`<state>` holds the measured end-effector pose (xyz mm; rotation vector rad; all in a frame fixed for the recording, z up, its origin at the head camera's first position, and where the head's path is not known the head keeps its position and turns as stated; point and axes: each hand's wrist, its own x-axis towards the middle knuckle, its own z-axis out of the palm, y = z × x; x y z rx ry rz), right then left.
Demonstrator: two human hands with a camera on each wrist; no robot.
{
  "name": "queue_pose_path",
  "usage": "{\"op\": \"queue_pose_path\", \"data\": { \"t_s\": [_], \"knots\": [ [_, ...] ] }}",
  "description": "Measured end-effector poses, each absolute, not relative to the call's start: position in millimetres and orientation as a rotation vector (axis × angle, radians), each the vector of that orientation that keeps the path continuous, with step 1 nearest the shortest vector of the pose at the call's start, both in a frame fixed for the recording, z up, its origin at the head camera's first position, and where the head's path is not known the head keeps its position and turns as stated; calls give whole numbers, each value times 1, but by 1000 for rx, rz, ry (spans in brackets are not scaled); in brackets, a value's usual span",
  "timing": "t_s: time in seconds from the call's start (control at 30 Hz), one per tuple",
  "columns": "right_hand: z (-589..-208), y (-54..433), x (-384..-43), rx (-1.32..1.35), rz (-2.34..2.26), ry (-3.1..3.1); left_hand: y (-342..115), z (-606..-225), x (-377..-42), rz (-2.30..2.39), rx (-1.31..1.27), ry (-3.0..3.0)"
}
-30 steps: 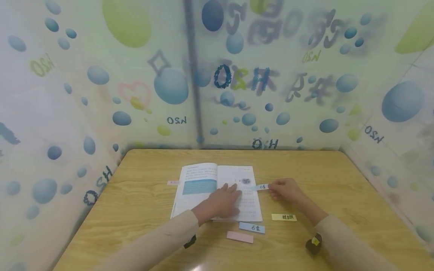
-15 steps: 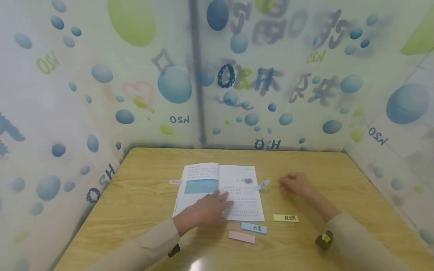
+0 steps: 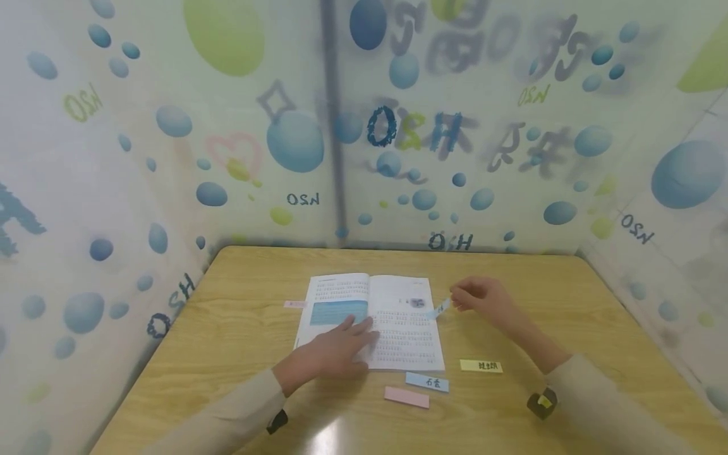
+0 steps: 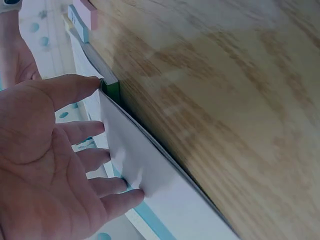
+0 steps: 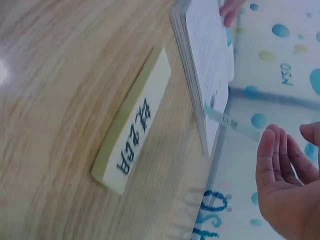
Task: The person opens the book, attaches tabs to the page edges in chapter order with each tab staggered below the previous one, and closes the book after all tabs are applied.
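Thumb parted, my right hand [image 3: 488, 301] no longer pinches the blue page marker [image 3: 441, 308], seemingly stuck to the right page [image 3: 405, 347]; left hand [image 3: 334, 351] spread.

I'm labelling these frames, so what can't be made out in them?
Open book: head view, print too small to read, partly hidden by left hand.
Blue tab: head view, writing too small.
Right hand: right wrist view, cut off by the right edge.
Pink pad: left wrist view, cut off by the top edge.
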<state>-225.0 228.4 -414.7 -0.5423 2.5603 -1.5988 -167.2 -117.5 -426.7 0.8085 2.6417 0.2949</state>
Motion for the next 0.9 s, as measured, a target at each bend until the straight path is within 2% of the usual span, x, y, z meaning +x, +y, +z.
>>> {"op": "queue_pose_path", "data": {
  "t_s": [0.2, 0.43, 0.57, 0.9],
  "knots": [
    [-421, 205, -209, -830, -1331, 2633, -123, -426, -166, 342, 808, 2630],
    [-435, 188, -187, -1211, -697, 2637, -129, -430, -166, 364, 838, 2623],
    [-443, 188, -183, -1226, -499, 2598, -133, -432, -166, 366, 869, 2627],
    [-442, 190, -181, -1205, -486, 2579, -141, -433, -165, 362, 922, 2622]
  ]
}}
